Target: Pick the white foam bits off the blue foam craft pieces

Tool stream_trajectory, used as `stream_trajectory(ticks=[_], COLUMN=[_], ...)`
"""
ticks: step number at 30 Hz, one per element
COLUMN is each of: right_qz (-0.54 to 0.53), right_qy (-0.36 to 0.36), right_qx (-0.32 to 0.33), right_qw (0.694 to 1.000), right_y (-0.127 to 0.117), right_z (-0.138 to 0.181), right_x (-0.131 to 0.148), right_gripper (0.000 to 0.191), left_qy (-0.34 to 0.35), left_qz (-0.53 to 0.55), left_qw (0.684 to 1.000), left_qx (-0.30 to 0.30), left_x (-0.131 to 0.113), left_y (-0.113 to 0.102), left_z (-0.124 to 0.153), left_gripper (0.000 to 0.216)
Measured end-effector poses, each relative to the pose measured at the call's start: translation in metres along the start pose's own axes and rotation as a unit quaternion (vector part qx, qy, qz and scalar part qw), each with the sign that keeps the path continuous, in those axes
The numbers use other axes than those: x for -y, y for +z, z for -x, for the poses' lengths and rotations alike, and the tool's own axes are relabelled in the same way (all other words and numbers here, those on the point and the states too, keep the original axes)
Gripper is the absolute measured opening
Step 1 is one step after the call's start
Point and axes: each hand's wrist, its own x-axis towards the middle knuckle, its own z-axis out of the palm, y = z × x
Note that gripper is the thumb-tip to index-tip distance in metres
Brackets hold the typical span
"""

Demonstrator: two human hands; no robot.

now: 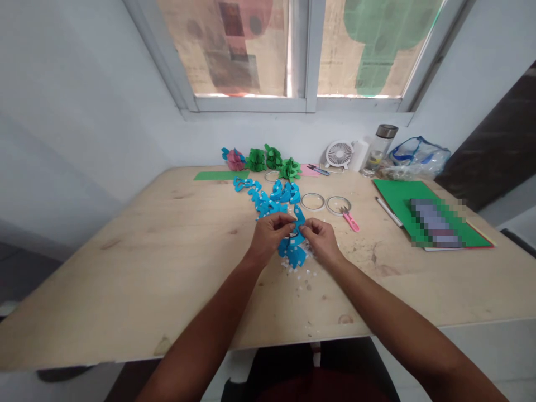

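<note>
Over the middle of the table, a blue paper cutout [298, 216] with small white squares on it is pinched between my two hands. My left hand [268, 235] has thumb and fingers closed on its left side. On the opposite edge, my right hand [324, 240] grips it, also with closed fingers. Below them lie more blue paper pieces [294, 257] dotted with white squares, and small white scraps [309, 273] are scattered around. Beyond my left hand is a loose cluster of blue cutouts [263, 203], with curved blue pieces [285, 192] beside it.
Two thin tape-like rings [312, 194] and pink-handled snips [352, 221] lie right of centre. Green paper flowers [273, 157], a pink one [235, 161], a small fan [339, 153] and a bottle [376, 153] line the wall. Rightward are a pen [389, 211] and green sheets [393, 192].
</note>
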Motion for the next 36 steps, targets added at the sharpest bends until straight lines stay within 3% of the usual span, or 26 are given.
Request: stream_trajectory(ticks=[6, 10, 20, 27, 31, 36], right_qz=[-0.039, -0.068, -0.177, -0.132, -0.116, -0.095], right_qy=[0.021, 0.034, 0.090, 0.064, 0.049, 0.040], right_qx=[-0.017, -0.014, 0.014, 0.006, -0.004, -0.006], right_qw=[0.999, 0.997, 0.980, 0.989, 0.992, 0.995], right_y=[-0.001, 0.000, 0.004, 0.005, 0.006, 0.006], right_z=[-0.003, -0.002, 0.003, 0.005, 0.004, 0.003], right_x=[-0.003, -0.002, 0.005, 0.009, 0.007, 0.002], right_gripper=[0.022, 0.022, 0.022, 0.025, 0.026, 0.023], left_qy=[-0.008, 0.026, 0.080, 0.075, 0.039, 0.008], left_qz=[0.029, 0.008, -0.095, -0.068, -0.023, -0.013], left_qw=[0.998, 0.996, 0.989, 0.991, 0.994, 0.999], left_qx=[0.061, 0.086, 0.084, 0.088, 0.096, 0.049], left_x=[0.000, -0.002, -0.005, -0.007, -0.007, -0.007], left_y=[-0.006, -0.010, -0.015, -0.018, -0.016, -0.009], left_z=[-0.002, -0.004, -0.004, -0.005, -0.005, -0.002], left_gripper=[0.034, 0.027, 0.022, 0.024, 0.034, 0.022])
